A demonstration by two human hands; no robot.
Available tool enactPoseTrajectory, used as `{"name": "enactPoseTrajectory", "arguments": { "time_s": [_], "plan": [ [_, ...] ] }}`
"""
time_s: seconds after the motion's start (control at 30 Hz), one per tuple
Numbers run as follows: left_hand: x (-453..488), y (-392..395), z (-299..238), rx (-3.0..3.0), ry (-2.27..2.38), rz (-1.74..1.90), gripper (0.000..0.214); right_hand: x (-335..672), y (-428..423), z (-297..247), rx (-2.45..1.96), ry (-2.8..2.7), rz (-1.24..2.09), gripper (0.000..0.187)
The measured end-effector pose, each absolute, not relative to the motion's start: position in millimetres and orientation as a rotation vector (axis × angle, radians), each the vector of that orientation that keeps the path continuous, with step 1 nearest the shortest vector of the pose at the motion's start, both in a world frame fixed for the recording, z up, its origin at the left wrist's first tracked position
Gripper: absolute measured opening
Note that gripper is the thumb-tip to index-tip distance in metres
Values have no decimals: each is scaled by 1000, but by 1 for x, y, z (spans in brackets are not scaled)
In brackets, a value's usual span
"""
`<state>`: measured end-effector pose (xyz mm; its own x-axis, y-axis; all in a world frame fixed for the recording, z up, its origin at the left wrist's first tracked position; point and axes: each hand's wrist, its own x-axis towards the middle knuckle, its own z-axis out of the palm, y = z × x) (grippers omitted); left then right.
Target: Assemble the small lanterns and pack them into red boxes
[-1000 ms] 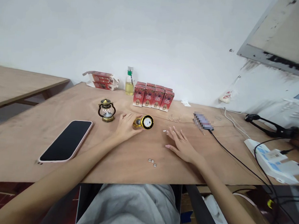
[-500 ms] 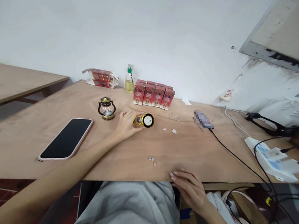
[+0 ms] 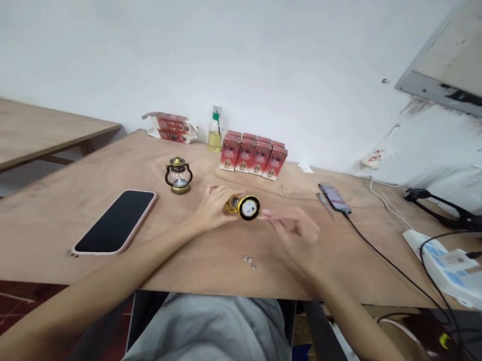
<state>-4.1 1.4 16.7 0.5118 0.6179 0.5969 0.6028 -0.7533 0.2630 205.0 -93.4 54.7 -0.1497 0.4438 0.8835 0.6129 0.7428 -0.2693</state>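
Note:
My left hand is wrapped round a small gold lantern, tipped so that its round black-rimmed base faces me. A white disc shows in the middle of that base. My right hand is at the base's right edge, index finger pointing at it, other fingers curled; motion blurs it, and whether it pinches anything is unclear. Three small silver button cells lie on the table below the lantern. A second lantern, dark bronze with a clear globe, stands upright left of my left hand.
A phone lies at left on the wooden table. Red boxes, an opened carton and a bottle of yellow liquid stand near the wall. Rightward are a screwdriver, a cabled device and a power strip.
My right hand has come up from the table's front edge to the lantern's base. My left hand keeps its hold on the lantern, which sits slightly lower and further right in view.

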Motion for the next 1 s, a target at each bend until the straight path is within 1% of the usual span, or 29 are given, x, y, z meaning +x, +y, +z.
{"name": "enactPoseTrajectory", "arguments": {
  "time_s": [0.07,0.2,0.37,0.5,0.77,0.87,1.0],
  "plan": [
    [-5,1,18,2695,1125,1084,48,193,-71,54,-813,-1779,-120,8],
    [-6,4,17,2646,1230,1123,48,186,-49,37,-733,-1760,-90,13],
    [-7,5,16,2674,1263,1205,47,190,-45,18,-673,-1773,-143,11],
    [-7,3,18,2735,1234,1199,45,188,-42,12,-631,-1736,-155,17],
    [-7,3,18,2748,1230,1206,45,192,-39,11,-611,-1698,194,16],
    [-7,3,19,2737,1224,1211,44,192,-38,9,-626,-1696,158,18],
    [-6,2,19,2732,1208,1193,44,191,-37,6,-621,-1637,74,26]
  ]
}}
